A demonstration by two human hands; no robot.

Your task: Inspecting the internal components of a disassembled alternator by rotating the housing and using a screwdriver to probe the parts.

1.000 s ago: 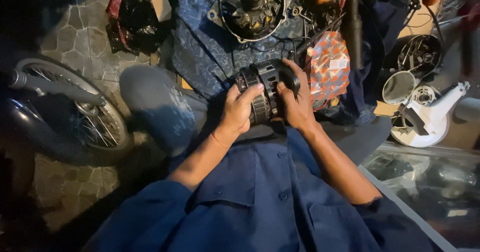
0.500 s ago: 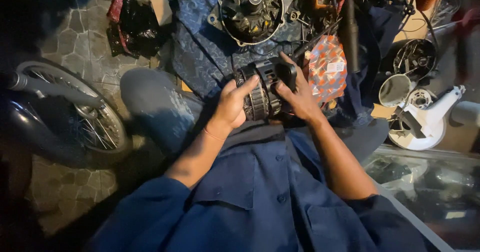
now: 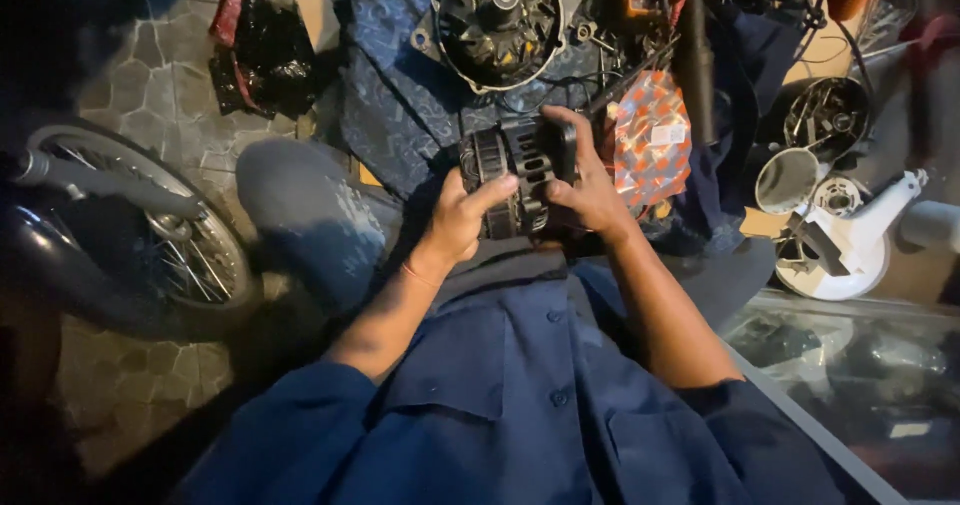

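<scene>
Hands (image 3: 470,215) shifted, alternator (image 3: 515,175) gripped between them

My left hand (image 3: 462,220) and right hand (image 3: 585,190) cover much of the alternator (image 3: 515,170); the wheel (image 3: 150,235) at left fades into darkness.

Alternator (image 3: 510,180): dull dark metal, ribbed. Shirt (image 3: 520,405): matt blue cloth. Floor (image 3: 130,85): rough stone paving. Orange bag (image 3: 652,140): glossy plastic.

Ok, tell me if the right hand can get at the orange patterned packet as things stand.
Probably yes. The right hand lies just beside the orange patterned packet, nothing between them, but it is gripping the round black motor part together with the left hand.
</scene>
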